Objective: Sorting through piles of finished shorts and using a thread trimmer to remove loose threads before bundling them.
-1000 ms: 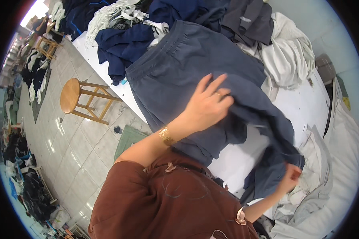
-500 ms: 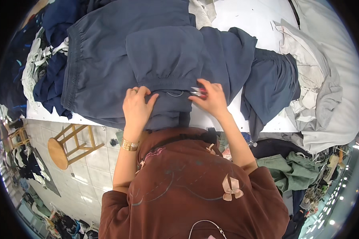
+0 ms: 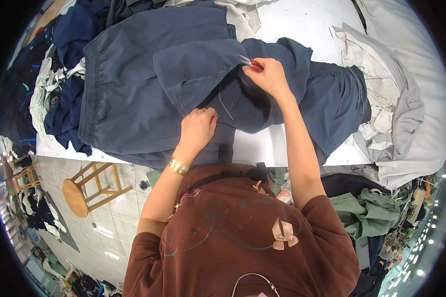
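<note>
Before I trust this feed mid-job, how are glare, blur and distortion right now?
Head view: the right hand and red-handled snips look reasonably sharp; head view: deep shadow inside the lifted dark blue garment hides detail; head view: glare spots on the tiled floor and bright lights at lower right; head view: fisheye bending toward the rim, black corners.

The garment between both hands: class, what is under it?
Beneath the handled garment, a wide elastic-waisted garment shows at left, and white tabletop at the near edge. What lies under its middle is covered from view.
</note>
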The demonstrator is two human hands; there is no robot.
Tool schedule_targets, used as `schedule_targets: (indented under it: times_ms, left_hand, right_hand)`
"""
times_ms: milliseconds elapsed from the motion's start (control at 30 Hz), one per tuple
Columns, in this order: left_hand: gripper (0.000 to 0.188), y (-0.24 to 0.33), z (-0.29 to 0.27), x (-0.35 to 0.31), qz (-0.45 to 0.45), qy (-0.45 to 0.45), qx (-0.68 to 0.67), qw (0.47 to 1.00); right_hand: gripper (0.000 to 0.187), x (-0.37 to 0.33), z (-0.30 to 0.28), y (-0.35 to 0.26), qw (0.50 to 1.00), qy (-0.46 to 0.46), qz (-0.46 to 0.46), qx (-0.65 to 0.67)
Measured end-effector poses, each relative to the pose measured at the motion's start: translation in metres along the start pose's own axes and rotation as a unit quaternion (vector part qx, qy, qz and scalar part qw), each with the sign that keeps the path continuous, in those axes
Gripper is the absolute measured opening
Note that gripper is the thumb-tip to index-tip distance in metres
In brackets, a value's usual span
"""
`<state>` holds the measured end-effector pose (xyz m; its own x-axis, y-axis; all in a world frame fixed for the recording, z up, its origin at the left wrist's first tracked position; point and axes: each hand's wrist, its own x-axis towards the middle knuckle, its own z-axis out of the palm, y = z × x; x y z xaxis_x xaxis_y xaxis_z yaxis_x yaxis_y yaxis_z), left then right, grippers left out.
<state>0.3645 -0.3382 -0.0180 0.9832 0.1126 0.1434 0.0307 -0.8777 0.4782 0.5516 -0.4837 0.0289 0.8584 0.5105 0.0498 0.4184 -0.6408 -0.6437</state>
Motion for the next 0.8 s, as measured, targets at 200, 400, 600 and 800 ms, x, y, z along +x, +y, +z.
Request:
schedule_targets:
  times_ms: [200, 400, 600, 800]
  left_hand:
    - [0.016, 0.019, -0.053, 0.027, -0.140, -0.050, -0.241, 0.959]
    - [0.007, 0.006, -0.079, 0.022, 0.006, -0.086, 0.199, 0.976]
    - [0.004, 0.003, -0.090, 0.036, 0.050, 0.007, 0.155, 0.987]
    - [0.012, 0.028, -0.078, 0.040, -0.277, -0.005, -0.447, 0.851]
  right_hand:
    - [0.028, 0.006, 0.005, 0.013, 0.999, -0.035, 0.040, -0.007]
    - [0.032, 0.000, 0.012, 0.030, 1.000, 0.002, 0.017, -0.013]
    - [0.031, -0.006, 0.013, 0.036, 1.000, 0.013, 0.022, -0.013]
    - [0.023, -0.011, 0.017, 0.033, 0.999, 0.020, 0.025, 0.000]
